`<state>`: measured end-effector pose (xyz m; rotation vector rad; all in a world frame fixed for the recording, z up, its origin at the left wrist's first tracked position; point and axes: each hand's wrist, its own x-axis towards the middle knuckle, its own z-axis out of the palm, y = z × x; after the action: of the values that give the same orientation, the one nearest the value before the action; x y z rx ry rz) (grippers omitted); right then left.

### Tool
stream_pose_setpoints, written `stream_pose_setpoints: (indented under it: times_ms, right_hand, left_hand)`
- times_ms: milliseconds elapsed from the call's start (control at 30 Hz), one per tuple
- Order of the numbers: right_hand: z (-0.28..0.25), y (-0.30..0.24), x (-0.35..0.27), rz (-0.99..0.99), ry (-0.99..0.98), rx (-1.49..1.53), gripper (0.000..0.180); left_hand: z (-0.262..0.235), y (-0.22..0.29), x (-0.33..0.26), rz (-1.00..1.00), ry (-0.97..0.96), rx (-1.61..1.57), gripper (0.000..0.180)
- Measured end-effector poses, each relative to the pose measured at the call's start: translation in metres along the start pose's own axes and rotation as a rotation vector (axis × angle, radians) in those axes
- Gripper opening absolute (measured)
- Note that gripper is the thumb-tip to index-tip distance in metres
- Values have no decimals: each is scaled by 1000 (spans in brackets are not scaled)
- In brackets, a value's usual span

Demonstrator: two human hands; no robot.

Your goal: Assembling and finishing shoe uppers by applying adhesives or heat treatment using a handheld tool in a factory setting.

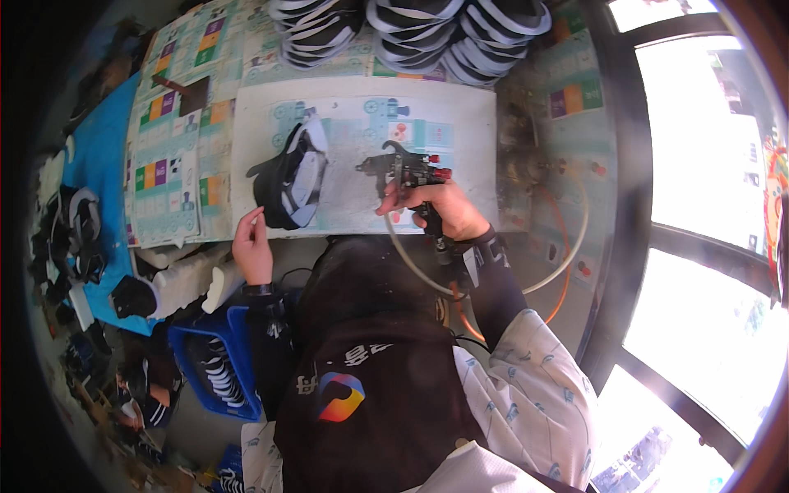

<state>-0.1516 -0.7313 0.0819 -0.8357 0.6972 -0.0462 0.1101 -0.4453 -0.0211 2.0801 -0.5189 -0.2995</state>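
My right hand (444, 209) is wrapped round a dark spray gun (411, 168) with red knobs, its nozzle end facing left over the white board. A pale hose and an orange hose run from below its grip to the right. To its left is a black shoe upper (283, 185) with a grey-white inner side, which faces the gun. A gap separates the two. The fingertips of my left hand (253, 242) are drawn together at the upper's near left edge and seem to pinch it; the exact contact is hard to see.
Stacks of black and grey shoe parts (411, 33) stand at the table's far edge. The white board (362, 94) lies on a paper-covered table (168, 214). White shoe lasts (185, 283) and a blue crate (234, 394) of parts are at left. Bright windows (707, 131) line the right.
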Motion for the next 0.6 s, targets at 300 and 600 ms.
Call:
stream_pose_setpoints:
  times_ms: [300, 600]
  right_hand:
    - [4, 114, 81, -165, 143, -786, 24]
    - [15, 138, 108, -290, 354, -1055, 22]
  left_hand:
    - [63, 17, 104, 417, -221, 433, 45]
    - [95, 36, 141, 302, -399, 590, 45]
